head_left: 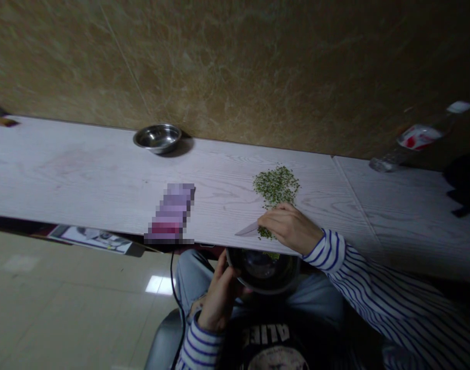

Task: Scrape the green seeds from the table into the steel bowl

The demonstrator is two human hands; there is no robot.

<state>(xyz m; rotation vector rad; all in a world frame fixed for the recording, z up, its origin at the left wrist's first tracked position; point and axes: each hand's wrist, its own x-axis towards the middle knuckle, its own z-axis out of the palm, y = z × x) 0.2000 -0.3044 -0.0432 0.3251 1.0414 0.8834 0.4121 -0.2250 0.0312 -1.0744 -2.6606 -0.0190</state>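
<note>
My left hand [221, 290] grips the rim of a dark, shiny bowl [258, 282], held against the table's front edge above my lap. Some green bits lie inside that bowl. On the tabletop, my right hand [290, 226] is closed on a thin, flat, pale piece [247, 229] with a pointed corner; whether it is a card or a blade I cannot tell. It touches the table near the front edge. Small green bits [276, 184] are spread in a patch beyond my right hand, and a few more lie under its fingers.
A small steel bowl [157, 139] stands by the wall. Nearer the edge lies a blurred-out purple phone-like object [172, 210], with a black cable [173, 280] hanging below. A clear plastic bottle [419, 137] is at the right, beside a dark object [464, 185]. An open drawer [92, 240] juts out below left.
</note>
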